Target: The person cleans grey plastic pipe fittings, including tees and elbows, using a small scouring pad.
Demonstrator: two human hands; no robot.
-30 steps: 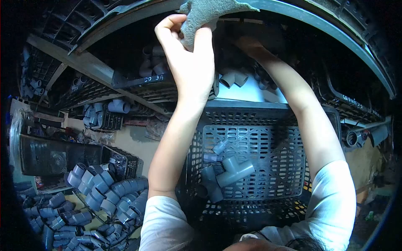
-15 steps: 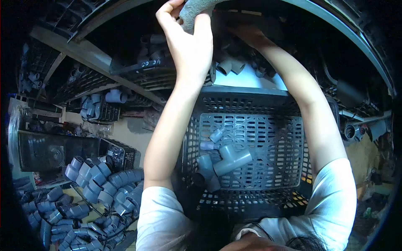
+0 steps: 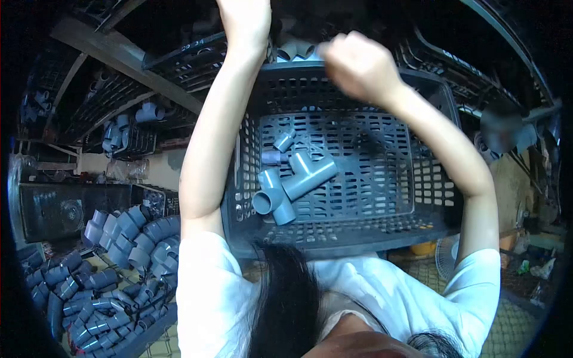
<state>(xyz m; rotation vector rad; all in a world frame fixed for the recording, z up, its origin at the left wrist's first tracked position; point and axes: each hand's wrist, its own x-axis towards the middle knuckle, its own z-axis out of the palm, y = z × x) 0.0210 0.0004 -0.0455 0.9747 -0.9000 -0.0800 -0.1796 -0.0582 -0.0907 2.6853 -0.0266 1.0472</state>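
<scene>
My left hand (image 3: 246, 18) reaches up past the top edge of the view, so its fingers are hidden. Over the far rim of a black plastic crate (image 3: 340, 243), my right hand (image 3: 360, 67) is curled closed and blurred; whether anything is inside it cannot be made out. Inside the crate, on its left side, lie a large grey tee fitting (image 3: 310, 177), another grey tee (image 3: 274, 198) with its round opening showing, a small grey fitting (image 3: 285, 141) and a short purplish-grey piece (image 3: 271, 157).
Large piles of grey pipe fittings (image 3: 98, 298) lie at the lower left. Dark shelves with baskets (image 3: 179, 68) of fittings run along the back and left. Two fittings (image 3: 295, 50) sit just beyond the crate. A fan (image 3: 446, 256) stands at the lower right.
My left hand has moved up out of view with the grey item it held. My right hand has come back from the dark shelf to the crate's rim. The crate appears higher and further left.
</scene>
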